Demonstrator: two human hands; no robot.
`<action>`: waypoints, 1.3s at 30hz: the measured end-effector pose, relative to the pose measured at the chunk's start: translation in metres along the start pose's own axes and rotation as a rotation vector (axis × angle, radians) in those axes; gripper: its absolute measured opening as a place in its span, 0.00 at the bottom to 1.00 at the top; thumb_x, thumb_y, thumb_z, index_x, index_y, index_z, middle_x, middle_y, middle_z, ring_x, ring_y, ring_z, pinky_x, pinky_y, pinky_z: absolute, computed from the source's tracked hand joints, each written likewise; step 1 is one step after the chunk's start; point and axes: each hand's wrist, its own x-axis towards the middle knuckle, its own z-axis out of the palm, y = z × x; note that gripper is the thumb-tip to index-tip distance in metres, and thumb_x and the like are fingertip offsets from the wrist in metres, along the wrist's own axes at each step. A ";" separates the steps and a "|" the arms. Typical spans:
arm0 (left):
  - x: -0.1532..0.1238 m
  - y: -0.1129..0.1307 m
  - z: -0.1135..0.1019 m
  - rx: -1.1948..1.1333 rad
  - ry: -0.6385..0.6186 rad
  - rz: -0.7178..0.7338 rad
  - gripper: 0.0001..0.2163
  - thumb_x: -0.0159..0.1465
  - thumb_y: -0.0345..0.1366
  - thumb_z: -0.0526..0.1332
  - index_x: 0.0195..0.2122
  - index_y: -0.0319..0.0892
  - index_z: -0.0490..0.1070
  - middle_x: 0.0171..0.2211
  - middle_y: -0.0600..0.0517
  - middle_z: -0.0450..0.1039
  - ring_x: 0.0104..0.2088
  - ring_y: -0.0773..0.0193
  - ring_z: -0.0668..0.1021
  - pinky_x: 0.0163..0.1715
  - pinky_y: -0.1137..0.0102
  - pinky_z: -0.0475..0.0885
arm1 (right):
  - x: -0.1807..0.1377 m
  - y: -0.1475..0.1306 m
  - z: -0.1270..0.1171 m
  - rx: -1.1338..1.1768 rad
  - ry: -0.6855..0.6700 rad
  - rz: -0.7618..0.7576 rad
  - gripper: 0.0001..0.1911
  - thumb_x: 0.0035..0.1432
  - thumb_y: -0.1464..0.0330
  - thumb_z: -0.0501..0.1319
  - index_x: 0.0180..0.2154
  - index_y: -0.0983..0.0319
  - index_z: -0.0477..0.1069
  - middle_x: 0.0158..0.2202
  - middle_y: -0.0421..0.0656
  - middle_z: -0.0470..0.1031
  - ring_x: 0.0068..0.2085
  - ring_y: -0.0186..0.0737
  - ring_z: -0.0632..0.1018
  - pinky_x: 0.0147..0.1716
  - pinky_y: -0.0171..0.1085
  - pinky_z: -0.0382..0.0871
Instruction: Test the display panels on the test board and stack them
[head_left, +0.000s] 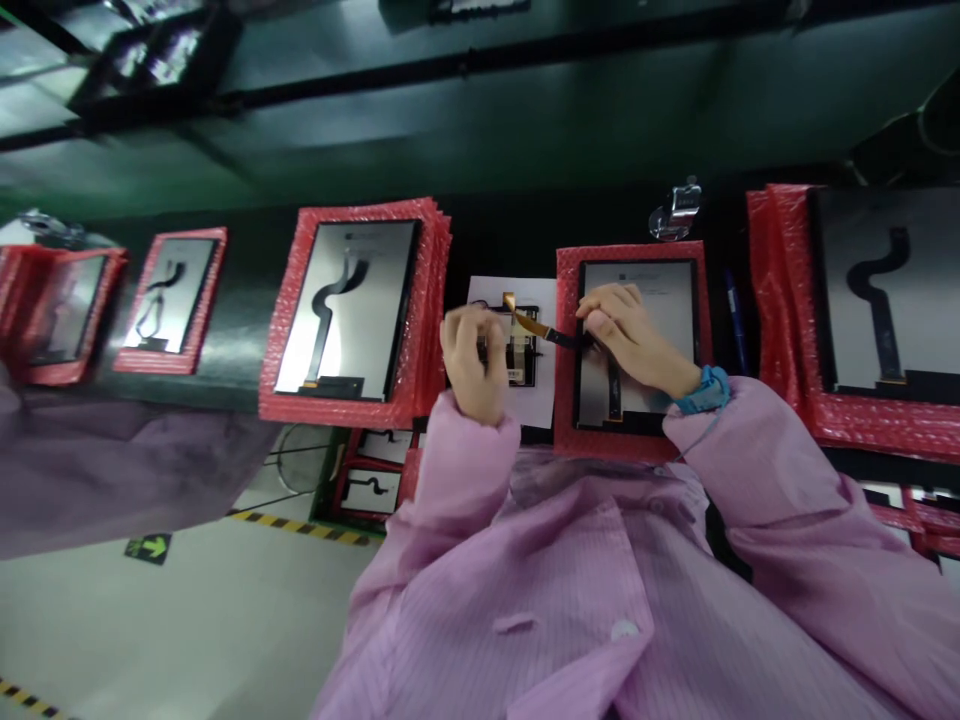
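My right hand (637, 335) lies over an LCD panel (660, 290) on red bubble wrap. Its thumb and fingertips are closed on the black end of a flex cable (534, 326), whose orange-gold part reaches left over a small circuit board (521, 375). The board lies on a white sheet (545, 400). At the board's left edge is my left hand (474, 365), slightly blurred, its bent finger and thumb apart with nothing visible between them. A black ribbon cable (614, 390) lies on the panel below my right hand.
On the left, a panel (360, 300) tops a stack of red bubble wrap (431, 290); another panel (862, 300) lies far right. A blue pen (736, 320) and a metal clip (681, 208) are near my right hand. Someone's sleeve (127, 460) enters from the left.
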 end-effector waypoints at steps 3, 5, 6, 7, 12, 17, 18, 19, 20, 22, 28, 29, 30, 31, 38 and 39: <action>-0.043 -0.001 0.000 0.174 -0.099 -0.006 0.11 0.72 0.40 0.55 0.51 0.46 0.73 0.49 0.41 0.71 0.51 0.49 0.74 0.55 0.51 0.70 | -0.003 -0.002 -0.005 -0.016 0.144 0.052 0.29 0.73 0.46 0.39 0.42 0.57 0.70 0.45 0.47 0.75 0.50 0.48 0.73 0.56 0.52 0.62; -0.060 -0.004 0.004 0.229 -0.173 0.017 0.14 0.71 0.39 0.56 0.54 0.46 0.74 0.52 0.38 0.70 0.51 0.47 0.74 0.55 0.50 0.70 | -0.005 -0.003 -0.009 -0.024 0.229 0.097 0.28 0.73 0.47 0.40 0.42 0.56 0.70 0.45 0.46 0.75 0.50 0.48 0.73 0.56 0.53 0.63; -0.065 -0.005 0.007 0.245 -0.191 0.028 0.15 0.71 0.38 0.56 0.55 0.46 0.74 0.53 0.38 0.69 0.51 0.47 0.74 0.55 0.50 0.71 | -0.007 -0.003 -0.012 -0.025 0.264 0.119 0.28 0.73 0.47 0.41 0.42 0.56 0.71 0.44 0.46 0.76 0.49 0.48 0.74 0.56 0.53 0.63; -0.067 -0.006 0.009 0.260 -0.199 0.040 0.15 0.71 0.38 0.55 0.56 0.46 0.75 0.53 0.37 0.69 0.51 0.47 0.75 0.55 0.50 0.71 | -0.008 -0.004 -0.014 -0.024 0.293 0.137 0.27 0.73 0.47 0.42 0.42 0.56 0.71 0.44 0.46 0.76 0.49 0.48 0.74 0.56 0.53 0.64; -0.067 -0.011 0.013 0.317 -0.187 0.121 0.16 0.72 0.37 0.55 0.55 0.48 0.77 0.53 0.38 0.71 0.53 0.47 0.75 0.53 0.51 0.73 | -0.023 -0.011 -0.029 -0.043 0.402 0.212 0.23 0.74 0.51 0.45 0.43 0.56 0.73 0.44 0.46 0.77 0.48 0.48 0.75 0.57 0.52 0.65; -0.066 -0.015 0.012 0.364 -0.229 0.112 0.17 0.72 0.37 0.53 0.56 0.45 0.77 0.55 0.38 0.73 0.54 0.48 0.75 0.55 0.52 0.72 | -0.062 -0.017 -0.037 -0.198 0.497 0.357 0.18 0.72 0.55 0.50 0.42 0.57 0.72 0.44 0.48 0.76 0.47 0.48 0.75 0.50 0.50 0.70; -0.066 -0.014 0.011 0.367 -0.244 0.104 0.17 0.72 0.37 0.53 0.56 0.44 0.77 0.55 0.38 0.73 0.54 0.48 0.75 0.55 0.52 0.72 | -0.073 -0.018 -0.037 -0.237 0.489 0.399 0.16 0.71 0.55 0.52 0.43 0.58 0.72 0.44 0.49 0.76 0.47 0.49 0.75 0.49 0.50 0.71; -0.065 -0.012 0.010 0.361 -0.251 0.103 0.17 0.72 0.37 0.54 0.56 0.43 0.77 0.56 0.37 0.73 0.54 0.48 0.76 0.56 0.52 0.72 | -0.084 -0.018 -0.036 -0.269 0.471 0.439 0.16 0.69 0.56 0.53 0.44 0.59 0.73 0.44 0.50 0.76 0.47 0.49 0.75 0.49 0.51 0.71; -0.065 -0.009 0.010 0.343 -0.245 0.110 0.17 0.72 0.37 0.54 0.56 0.42 0.77 0.56 0.37 0.73 0.55 0.48 0.76 0.56 0.52 0.72 | -0.095 -0.019 -0.035 -0.288 0.444 0.474 0.16 0.68 0.56 0.54 0.45 0.59 0.73 0.44 0.51 0.75 0.47 0.50 0.75 0.49 0.52 0.72; -0.067 0.002 0.012 0.266 -0.210 0.156 0.16 0.72 0.36 0.54 0.57 0.41 0.75 0.56 0.38 0.74 0.56 0.49 0.76 0.58 0.53 0.71 | -0.114 -0.022 -0.029 -0.295 0.395 0.518 0.18 0.67 0.56 0.55 0.48 0.61 0.73 0.45 0.52 0.76 0.48 0.52 0.76 0.52 0.55 0.71; -0.090 0.042 0.032 0.068 -0.263 0.275 0.17 0.73 0.33 0.54 0.61 0.37 0.68 0.55 0.38 0.77 0.57 0.52 0.78 0.59 0.57 0.73 | -0.133 -0.028 -0.006 -0.108 0.465 0.636 0.28 0.61 0.52 0.60 0.56 0.61 0.69 0.56 0.56 0.74 0.59 0.58 0.73 0.62 0.62 0.65; -0.093 0.045 0.035 0.073 -0.265 0.274 0.17 0.73 0.34 0.53 0.61 0.36 0.68 0.55 0.37 0.77 0.57 0.51 0.78 0.58 0.56 0.74 | -0.133 -0.029 -0.006 -0.021 0.492 0.688 0.30 0.59 0.52 0.61 0.57 0.62 0.68 0.58 0.56 0.73 0.60 0.58 0.73 0.62 0.62 0.65; -0.094 0.046 0.036 0.075 -0.265 0.267 0.18 0.74 0.35 0.53 0.61 0.36 0.68 0.55 0.37 0.77 0.57 0.51 0.78 0.58 0.54 0.74 | -0.132 -0.030 -0.008 0.080 0.519 0.740 0.32 0.58 0.51 0.62 0.58 0.62 0.68 0.59 0.56 0.73 0.60 0.58 0.73 0.62 0.61 0.65; -0.094 0.047 0.036 0.067 -0.271 0.255 0.18 0.74 0.36 0.53 0.61 0.35 0.68 0.56 0.36 0.77 0.57 0.50 0.78 0.58 0.53 0.74 | -0.131 -0.033 -0.011 0.187 0.547 0.780 0.32 0.57 0.51 0.62 0.58 0.61 0.67 0.59 0.55 0.72 0.60 0.56 0.73 0.62 0.60 0.66; -0.054 0.038 0.008 -0.239 -0.504 -0.085 0.22 0.74 0.53 0.52 0.47 0.41 0.79 0.43 0.42 0.82 0.45 0.53 0.82 0.49 0.58 0.77 | -0.109 -0.103 -0.030 0.473 0.574 0.473 0.23 0.65 0.59 0.62 0.60 0.54 0.65 0.63 0.47 0.69 0.64 0.46 0.72 0.65 0.49 0.68; -0.045 0.039 0.005 -0.315 -0.471 -0.175 0.23 0.73 0.54 0.53 0.43 0.42 0.79 0.39 0.44 0.82 0.42 0.55 0.83 0.46 0.59 0.77 | -0.103 -0.113 -0.028 0.475 0.525 0.382 0.24 0.66 0.60 0.61 0.61 0.55 0.64 0.64 0.48 0.69 0.65 0.46 0.71 0.66 0.49 0.67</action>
